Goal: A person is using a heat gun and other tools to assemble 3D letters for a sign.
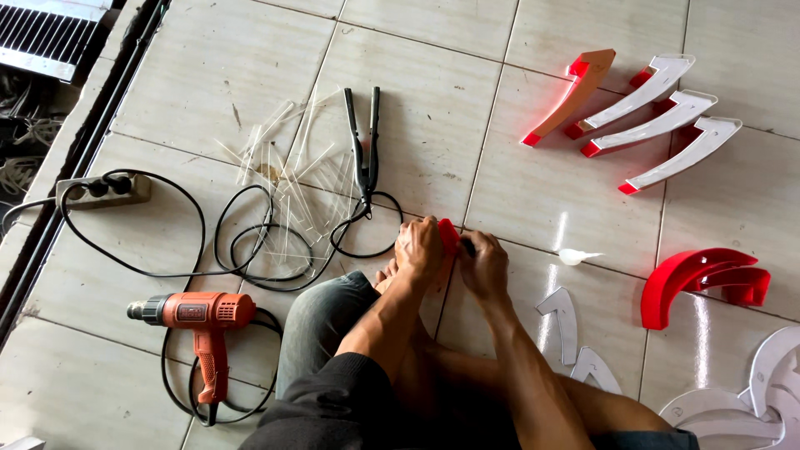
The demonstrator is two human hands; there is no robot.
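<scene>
Red plastic piece [448, 236], both hands [454, 254] gripping

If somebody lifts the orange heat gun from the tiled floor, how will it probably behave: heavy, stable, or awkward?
The orange heat gun lies on its side, so it probably will not roll. Its thick body and metal nozzle suggest it is rigid and front-heavy when held by the grip. Its black cable loops beneath it on the tiled floor, so it would likely drag or snag.
</scene>
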